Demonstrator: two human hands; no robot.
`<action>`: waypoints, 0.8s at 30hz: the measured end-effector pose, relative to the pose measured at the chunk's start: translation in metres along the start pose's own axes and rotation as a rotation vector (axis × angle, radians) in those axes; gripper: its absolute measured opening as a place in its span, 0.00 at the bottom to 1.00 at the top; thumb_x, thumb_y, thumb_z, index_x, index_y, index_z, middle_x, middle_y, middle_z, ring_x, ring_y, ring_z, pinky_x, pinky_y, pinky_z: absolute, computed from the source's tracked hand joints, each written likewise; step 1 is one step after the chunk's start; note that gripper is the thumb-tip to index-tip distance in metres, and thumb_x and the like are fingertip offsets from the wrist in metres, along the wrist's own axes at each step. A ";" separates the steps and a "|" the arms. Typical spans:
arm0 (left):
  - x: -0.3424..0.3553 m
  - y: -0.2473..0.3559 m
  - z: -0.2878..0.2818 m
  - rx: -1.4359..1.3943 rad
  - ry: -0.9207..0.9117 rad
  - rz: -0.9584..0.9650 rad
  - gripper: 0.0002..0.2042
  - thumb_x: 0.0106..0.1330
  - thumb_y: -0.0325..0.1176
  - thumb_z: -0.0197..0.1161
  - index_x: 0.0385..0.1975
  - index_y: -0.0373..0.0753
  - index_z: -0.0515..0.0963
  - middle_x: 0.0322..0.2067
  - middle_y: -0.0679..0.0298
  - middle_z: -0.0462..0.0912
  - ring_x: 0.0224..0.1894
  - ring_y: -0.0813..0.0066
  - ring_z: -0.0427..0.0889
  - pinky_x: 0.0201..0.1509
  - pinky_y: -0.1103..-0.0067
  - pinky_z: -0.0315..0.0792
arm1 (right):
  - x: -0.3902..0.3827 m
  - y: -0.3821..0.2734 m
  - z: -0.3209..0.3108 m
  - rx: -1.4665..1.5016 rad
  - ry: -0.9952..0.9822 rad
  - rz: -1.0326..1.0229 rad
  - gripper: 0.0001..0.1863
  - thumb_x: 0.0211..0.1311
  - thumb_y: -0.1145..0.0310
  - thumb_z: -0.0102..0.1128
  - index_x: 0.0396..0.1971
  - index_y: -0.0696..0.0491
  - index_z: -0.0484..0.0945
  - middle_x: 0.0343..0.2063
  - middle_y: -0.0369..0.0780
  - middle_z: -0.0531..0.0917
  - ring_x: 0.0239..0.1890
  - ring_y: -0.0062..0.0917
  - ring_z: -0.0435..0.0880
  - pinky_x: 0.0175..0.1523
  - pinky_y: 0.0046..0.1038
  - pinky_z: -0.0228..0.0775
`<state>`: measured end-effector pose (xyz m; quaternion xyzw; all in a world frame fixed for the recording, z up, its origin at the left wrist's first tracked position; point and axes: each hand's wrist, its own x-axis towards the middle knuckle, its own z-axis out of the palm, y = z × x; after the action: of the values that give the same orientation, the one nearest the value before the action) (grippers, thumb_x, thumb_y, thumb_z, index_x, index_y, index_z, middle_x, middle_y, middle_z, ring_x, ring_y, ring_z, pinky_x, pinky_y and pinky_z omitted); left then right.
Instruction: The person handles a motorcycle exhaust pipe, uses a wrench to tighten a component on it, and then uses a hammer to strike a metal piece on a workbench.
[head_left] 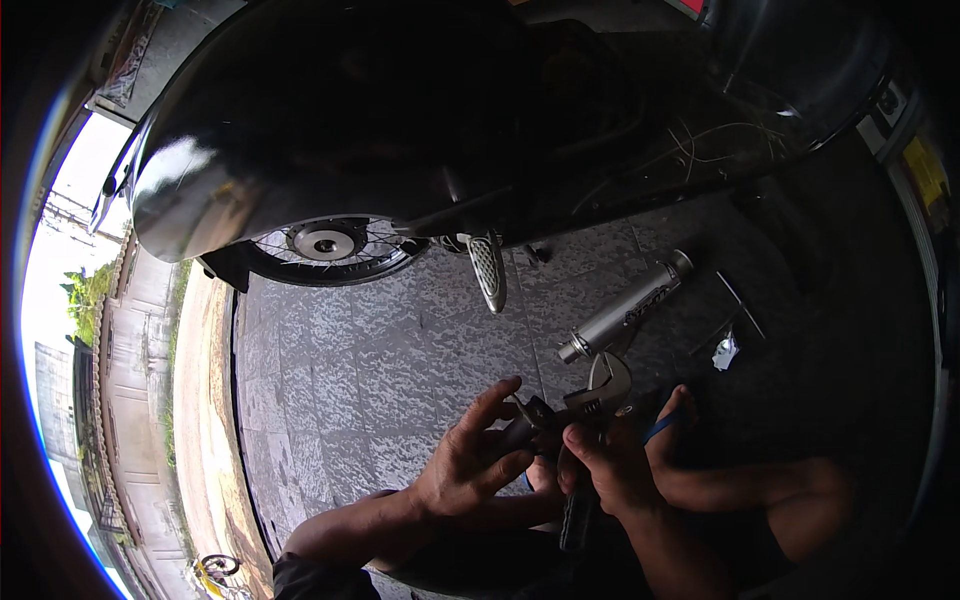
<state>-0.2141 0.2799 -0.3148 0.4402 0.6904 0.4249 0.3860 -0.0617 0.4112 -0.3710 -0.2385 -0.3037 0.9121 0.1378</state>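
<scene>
While a person sits on a grey tiled floor beside a dark motorbike, 2 bare hands work close together, low and right of centre. The right hand is closed around an adjustable wrench, whose metal head points away from the person; its jaws appear parted. The left hand curls at a small dark part just beside the wrench, thumb and index finger spread; shadow hides whether its other fingers grip that part.

Beyond the wrench head, a silver exhaust pipe lies slanted on the tiles. Farther right are a thin rod and a small shiny scrap. The motorbike's footrest juts out above the hands, with a spoked wheel to its left.

If the left hand's hold is loose, the dark part could drop and be hard to find in the gloom. Jaws set too wide could slip and scrape the knuckles. A falling wrench could hit the bare foot nearby, and a knock could roll the round pipe.
</scene>
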 end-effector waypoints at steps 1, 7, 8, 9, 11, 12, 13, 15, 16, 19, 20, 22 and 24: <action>-0.001 -0.002 0.001 -0.002 0.005 0.001 0.42 0.45 0.26 0.80 0.62 0.42 0.64 0.60 0.31 0.60 0.55 0.40 0.77 0.44 0.63 0.83 | 0.001 0.000 -0.001 -0.004 -0.003 0.002 0.11 0.68 0.67 0.62 0.37 0.61 0.80 0.18 0.34 0.78 0.18 0.14 0.76 0.24 0.19 0.70; 0.001 0.009 0.003 -0.347 0.093 -0.221 0.31 0.62 0.49 0.68 0.59 0.37 0.67 0.59 0.43 0.67 0.53 0.57 0.79 0.54 0.65 0.76 | 0.004 -0.009 -0.005 -0.066 -0.046 0.031 0.14 0.68 0.63 0.63 0.40 0.62 0.80 0.18 0.35 0.79 0.18 0.15 0.77 0.24 0.20 0.69; 0.000 0.008 0.001 -0.404 0.104 -0.268 0.33 0.65 0.57 0.59 0.59 0.36 0.66 0.57 0.47 0.70 0.52 0.61 0.79 0.53 0.67 0.75 | 0.004 -0.009 -0.003 -0.049 -0.050 0.015 0.14 0.68 0.63 0.63 0.39 0.61 0.80 0.18 0.35 0.79 0.18 0.16 0.77 0.24 0.20 0.69; -0.001 0.008 -0.001 -0.460 0.115 -0.315 0.36 0.67 0.64 0.51 0.59 0.35 0.66 0.55 0.51 0.72 0.50 0.64 0.79 0.52 0.69 0.73 | 0.005 -0.008 -0.001 -0.031 -0.054 -0.002 0.14 0.67 0.63 0.63 0.39 0.61 0.80 0.17 0.35 0.79 0.18 0.16 0.77 0.24 0.20 0.69; 0.004 0.011 -0.005 -0.452 0.111 -0.281 0.37 0.67 0.67 0.46 0.57 0.35 0.68 0.52 0.52 0.73 0.49 0.65 0.79 0.49 0.71 0.74 | 0.004 -0.003 0.004 -0.053 -0.055 0.014 0.13 0.67 0.63 0.64 0.38 0.60 0.80 0.17 0.35 0.78 0.18 0.16 0.76 0.24 0.21 0.69; 0.006 0.012 -0.006 -0.441 0.100 -0.248 0.39 0.67 0.70 0.41 0.55 0.34 0.69 0.49 0.54 0.75 0.47 0.66 0.79 0.46 0.73 0.74 | 0.004 -0.002 0.006 -0.072 -0.049 0.026 0.13 0.66 0.63 0.64 0.37 0.59 0.80 0.17 0.35 0.78 0.17 0.16 0.76 0.25 0.21 0.69; 0.007 0.007 -0.006 -0.443 0.105 -0.247 0.39 0.67 0.70 0.41 0.55 0.34 0.69 0.49 0.54 0.75 0.47 0.66 0.79 0.46 0.73 0.74 | 0.004 -0.002 0.008 -0.075 -0.053 0.029 0.13 0.66 0.63 0.64 0.37 0.59 0.80 0.17 0.35 0.78 0.17 0.16 0.76 0.25 0.21 0.69; 0.009 -0.005 -0.004 -0.557 0.260 -0.149 0.33 0.69 0.64 0.48 0.48 0.34 0.73 0.45 0.56 0.77 0.47 0.69 0.79 0.47 0.74 0.73 | 0.004 0.000 0.009 -0.038 -0.030 0.019 0.12 0.65 0.64 0.65 0.36 0.58 0.79 0.16 0.35 0.77 0.17 0.16 0.75 0.24 0.22 0.69; 0.008 -0.006 -0.006 -0.558 0.267 -0.149 0.33 0.69 0.64 0.48 0.48 0.34 0.73 0.45 0.56 0.77 0.47 0.69 0.79 0.47 0.74 0.73 | 0.004 0.000 0.011 -0.041 -0.035 0.024 0.12 0.65 0.64 0.65 0.36 0.58 0.79 0.16 0.35 0.77 0.17 0.16 0.75 0.24 0.22 0.69; 0.019 0.004 -0.008 -0.461 0.211 -0.110 0.15 0.69 0.42 0.63 0.42 0.35 0.74 0.42 0.60 0.78 0.47 0.74 0.78 0.51 0.74 0.73 | 0.005 -0.004 0.012 0.030 -0.022 -0.016 0.11 0.65 0.65 0.66 0.35 0.58 0.79 0.16 0.35 0.76 0.16 0.16 0.75 0.23 0.22 0.69; 0.019 0.003 -0.008 -0.470 0.211 -0.104 0.15 0.69 0.42 0.63 0.42 0.35 0.74 0.42 0.60 0.78 0.47 0.74 0.78 0.51 0.74 0.73 | 0.003 -0.006 0.014 0.061 -0.008 -0.016 0.11 0.64 0.66 0.65 0.35 0.58 0.79 0.16 0.36 0.76 0.16 0.17 0.75 0.23 0.23 0.70; 0.019 -0.001 -0.009 -0.483 0.153 -0.129 0.13 0.68 0.38 0.63 0.40 0.35 0.74 0.41 0.61 0.79 0.47 0.73 0.78 0.52 0.72 0.73 | 0.003 -0.008 0.016 0.085 0.011 -0.019 0.10 0.64 0.66 0.65 0.35 0.59 0.79 0.16 0.36 0.76 0.16 0.17 0.75 0.23 0.23 0.70; 0.021 -0.002 -0.009 -0.492 0.153 -0.119 0.09 0.69 0.34 0.61 0.38 0.35 0.73 0.40 0.61 0.79 0.45 0.75 0.79 0.50 0.74 0.75 | 0.004 -0.005 0.018 0.100 0.087 -0.016 0.11 0.64 0.66 0.65 0.35 0.59 0.78 0.16 0.36 0.76 0.16 0.18 0.75 0.23 0.24 0.71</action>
<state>-0.2295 0.2972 -0.3172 0.2581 0.6182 0.5887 0.4524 -0.0742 0.4079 -0.3566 -0.2681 -0.2535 0.9138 0.1700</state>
